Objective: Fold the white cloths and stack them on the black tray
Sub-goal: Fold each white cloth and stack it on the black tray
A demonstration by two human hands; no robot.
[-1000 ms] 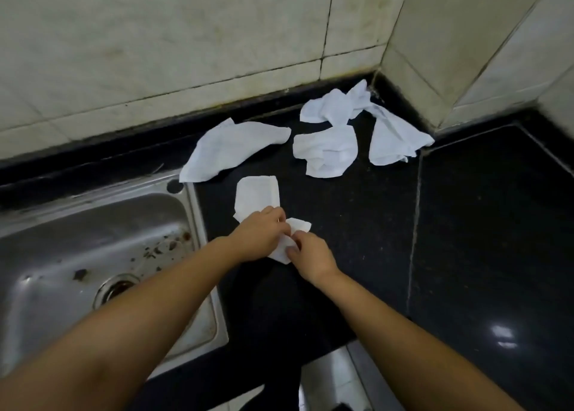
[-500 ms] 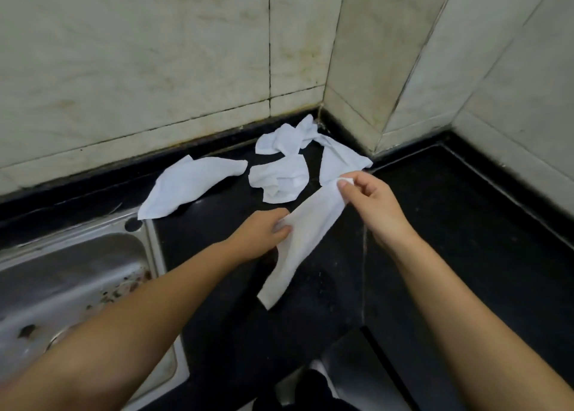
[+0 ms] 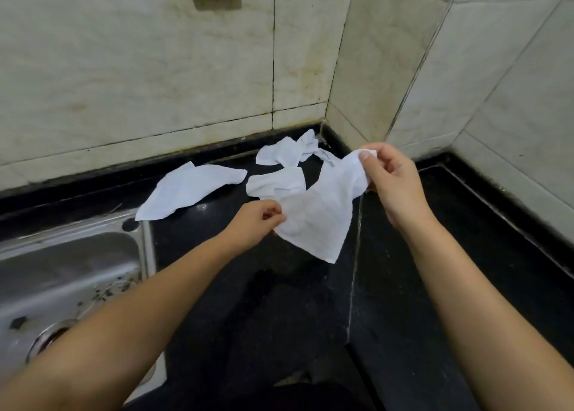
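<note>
Just right of the sink point(image 3: 71, 274), your left hand point(image 3: 254, 222) pinches one edge of the held white cloth point(image 3: 320, 214), which hangs spread above the counter, and farther right your right hand point(image 3: 393, 182) pinches its upper corner. You appear to be opening it for folding; next, bring the corners together evenly. Three loose cloths point(image 3: 189, 190) lie beyond the sink toward the wall; no black tray is in view.

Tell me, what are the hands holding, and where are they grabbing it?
One white cloth, lifted above the black counter. The left hand pinches its lower left edge; the right hand pinches its top corner.
</note>
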